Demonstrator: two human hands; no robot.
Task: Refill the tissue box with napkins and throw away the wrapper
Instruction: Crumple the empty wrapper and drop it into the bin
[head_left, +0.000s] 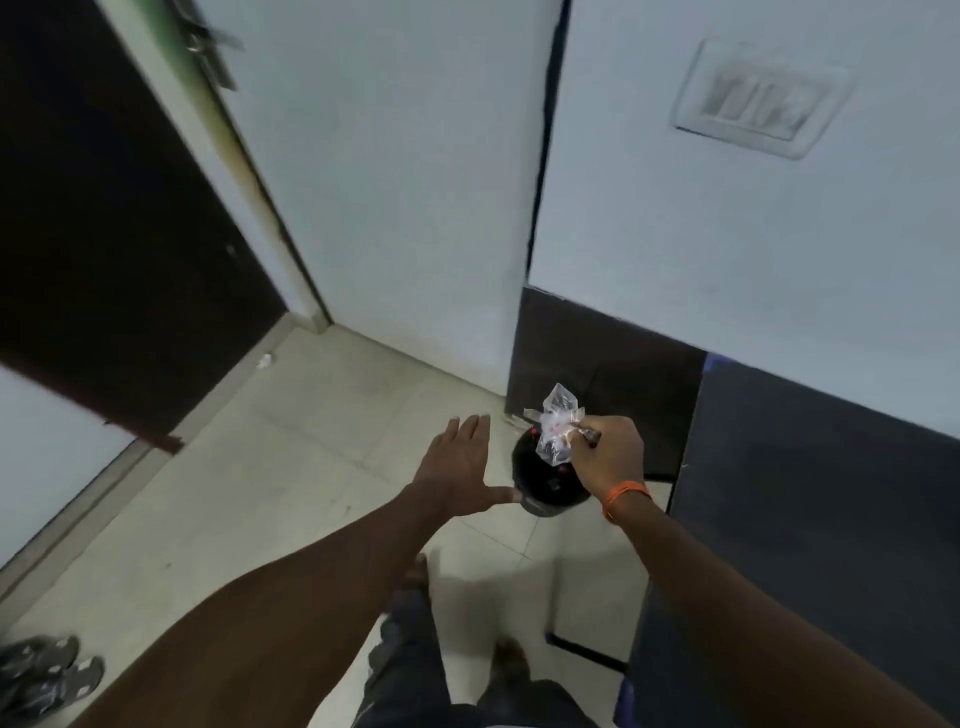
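My right hand (608, 449) pinches a crumpled clear plastic wrapper (556, 428), holding it directly above a small black bin (545, 491) that stands on the tiled floor by the wall corner. An orange thread circles my right wrist. Just left of the bin, my left hand (460, 467) is stretched out flat with its fingers spread, holding nothing; its thumb reaches toward the bin's rim. The tissue box and napkins are not in view.
A dark table (810, 519) stands on the right against the wall. An open dark door (104, 234) is at the left. Shoes (47, 675) lie at the lower left. My feet (509, 654) stand on the pale tiles below the bin.
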